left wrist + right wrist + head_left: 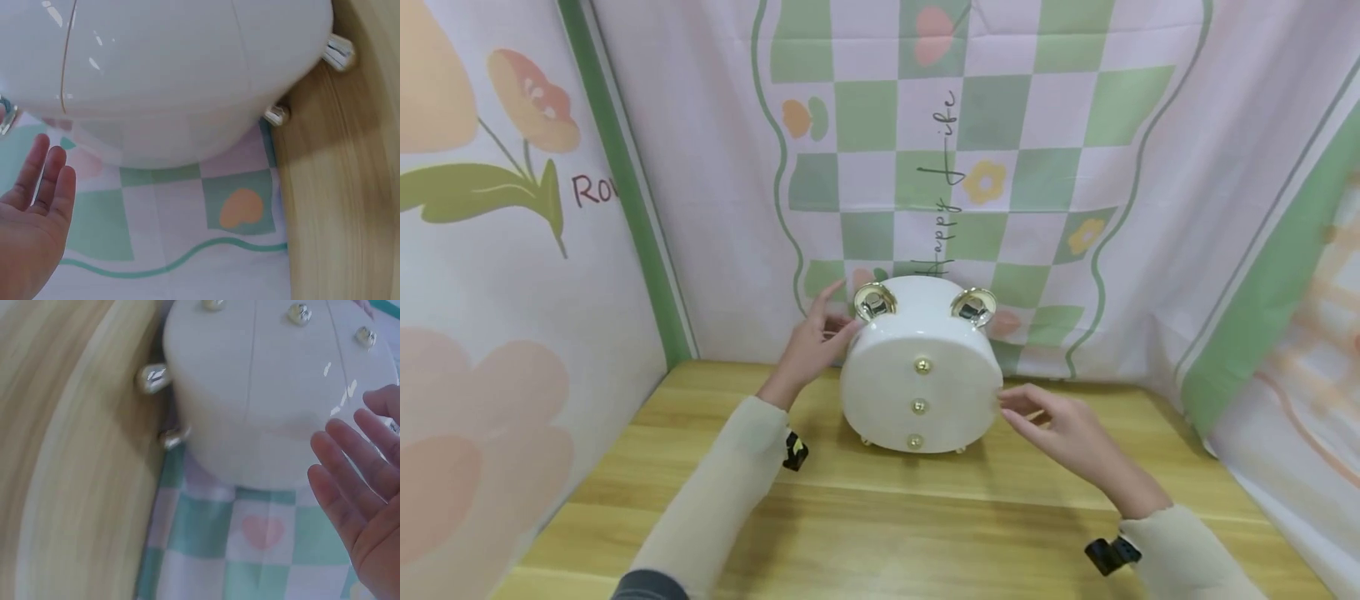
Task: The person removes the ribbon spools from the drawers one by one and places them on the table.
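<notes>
At twelve o'clock on the tabletop [880,517] stands a white clock [921,367]. Her left hand [811,346] hovers at its nine o'clock, right hand [1060,429] at three, both with fingers straight, released, grasping nothing.

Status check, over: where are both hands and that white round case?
Left hand open by the white round case, near its gold fitting. Right hand open, fingertips at its side. Case upright on the wooden table. Nothing in the way.

Both arms reach forward, left hand [808,346] and right hand [1063,429] with fingers straight and spread
</notes>
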A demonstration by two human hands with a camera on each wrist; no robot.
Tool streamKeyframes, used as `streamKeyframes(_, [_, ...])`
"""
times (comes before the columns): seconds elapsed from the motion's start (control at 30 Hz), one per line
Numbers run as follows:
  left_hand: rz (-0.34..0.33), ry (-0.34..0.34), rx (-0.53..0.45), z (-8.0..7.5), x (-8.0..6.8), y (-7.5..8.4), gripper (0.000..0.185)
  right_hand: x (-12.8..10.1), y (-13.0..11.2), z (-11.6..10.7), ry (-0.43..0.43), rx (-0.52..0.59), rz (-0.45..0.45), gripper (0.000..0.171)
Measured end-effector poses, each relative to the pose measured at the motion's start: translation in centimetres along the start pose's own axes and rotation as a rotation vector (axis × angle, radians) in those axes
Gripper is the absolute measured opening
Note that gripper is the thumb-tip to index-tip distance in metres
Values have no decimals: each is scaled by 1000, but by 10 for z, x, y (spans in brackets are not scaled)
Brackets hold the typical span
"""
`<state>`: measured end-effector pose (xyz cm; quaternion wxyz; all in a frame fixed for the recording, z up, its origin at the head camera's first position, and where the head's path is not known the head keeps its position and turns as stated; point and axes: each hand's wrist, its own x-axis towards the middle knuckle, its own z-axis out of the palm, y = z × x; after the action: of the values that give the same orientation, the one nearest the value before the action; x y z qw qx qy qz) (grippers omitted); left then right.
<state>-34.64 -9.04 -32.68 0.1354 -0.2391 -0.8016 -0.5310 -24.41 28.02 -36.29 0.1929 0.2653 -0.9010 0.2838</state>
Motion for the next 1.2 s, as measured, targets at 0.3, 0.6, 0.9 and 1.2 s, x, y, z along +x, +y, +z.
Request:
streamKeyframes(0.3, [27,14,35,8,4,6,60,25,-24,13,10,99,-64,26])
streamKeyframes(0.6, [77,52,97,15,8,7,57,51,-43,26,-14,170,-124,29])
streamKeyframes(0.9, [97,76,126,18,9,8,54,71,-52,35,-65,329,-75,36])
streamKeyframes(1.2, [115,87,129,20,10,8,53,79,-56,38,-130,531,110,34])
